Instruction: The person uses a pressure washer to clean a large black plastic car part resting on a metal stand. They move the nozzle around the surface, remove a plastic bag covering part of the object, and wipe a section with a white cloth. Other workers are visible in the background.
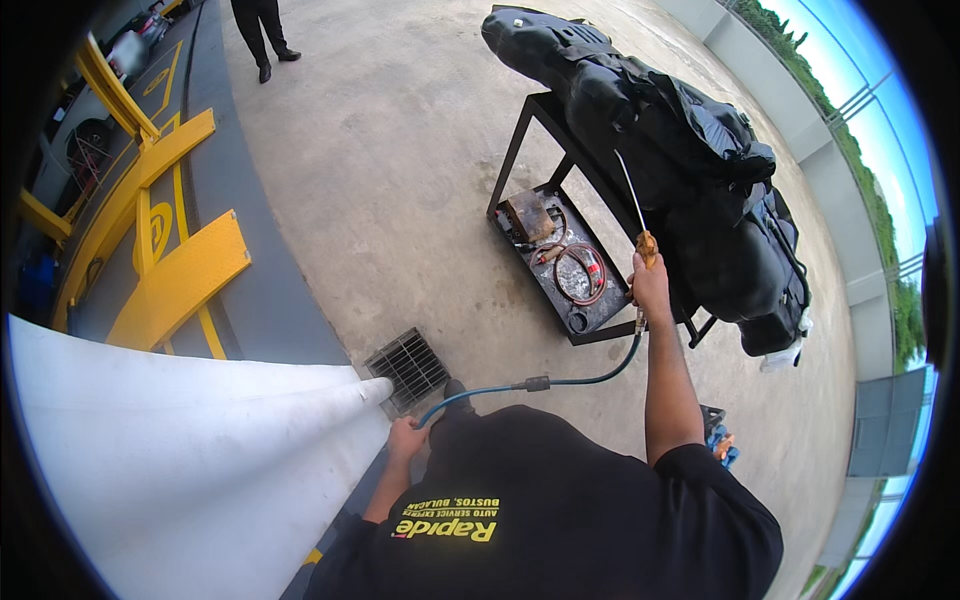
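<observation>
Your right hand [650, 287] is wrapped round the hose gun [648, 246], which juts out beyond your fist. Its long thin nozzle [629, 188] points away from you, leaning slightly left, its tip over the black plastic piece [690, 215]; you cannot tell whether they touch. Your left hand [405, 438] grips the blue hose [590, 379] lower down.

A head-worn fisheye looks down on both hands [650, 284] from above.
</observation>
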Tool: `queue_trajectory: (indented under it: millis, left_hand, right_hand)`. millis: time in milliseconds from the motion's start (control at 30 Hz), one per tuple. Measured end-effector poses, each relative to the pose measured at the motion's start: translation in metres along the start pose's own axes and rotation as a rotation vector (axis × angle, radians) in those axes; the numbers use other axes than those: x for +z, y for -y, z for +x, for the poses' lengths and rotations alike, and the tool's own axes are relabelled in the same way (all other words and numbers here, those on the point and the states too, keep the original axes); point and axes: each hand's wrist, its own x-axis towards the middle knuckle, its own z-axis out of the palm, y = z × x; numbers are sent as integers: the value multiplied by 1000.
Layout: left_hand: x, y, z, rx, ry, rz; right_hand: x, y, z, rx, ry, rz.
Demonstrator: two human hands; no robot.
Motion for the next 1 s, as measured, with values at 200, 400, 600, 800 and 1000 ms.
queue_trajectory:
  millis: [200, 400, 600, 800, 1000]
  left_hand:
    - [7, 23, 7, -42, 102, -5]
    - [-19, -33, -20, -67, 251, 97]
    - [-15, -12, -30, 48, 226, 199]
    - [5, -12, -61, 149, 182, 274]
    - [73, -14, -104, 418, 98, 333]
  right_hand:
    - [-11, -26, -39, 17, 57, 91]
    - [-32, -57, -86, 194, 7, 134]
    - [-68, -120, -155, 182, -72, 231]
    - [-120, -189, -207, 142, -222, 323]
    - [-192, -230, -267, 200, -51, 502]
